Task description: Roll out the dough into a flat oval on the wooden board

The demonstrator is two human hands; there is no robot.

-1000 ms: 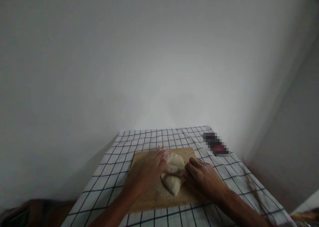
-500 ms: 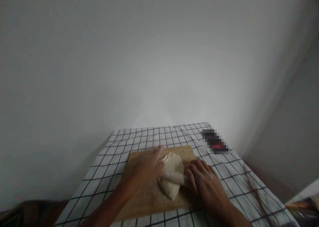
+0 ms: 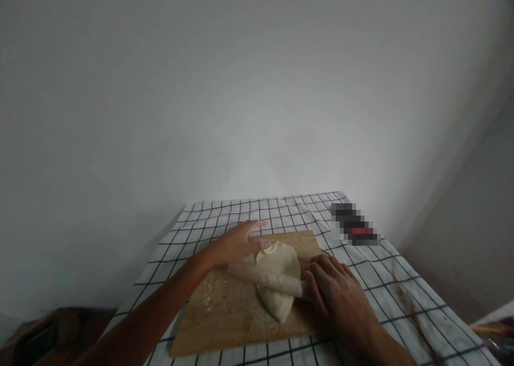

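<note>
The right hand (image 3: 339, 294) curls its fingers over the near-right end of a pale, smooth rolling pin (image 3: 277, 281), grasping it, while the left hand (image 3: 241, 238) has its fingers stretched out and released from the pin, thumb at the far-left edge of the dough (image 3: 284, 259); whether it touches, I cannot tell. The dough lies under the pin, right of centre on the board: a soft, cream-coloured, elongated sheet, rounded at the far end, narrowing towards the near one, with a small lip curling up beside the thumb. Rolling it flat looks like the step in hand, probably with a pause to adjust the sheet; the next move seems to call for even pressure on both pin ends. The wooden board (image 3: 225, 323) is flat and dusted with white specks, resting on a white cloth (image 3: 225, 212) with thin dark checks.
</note>
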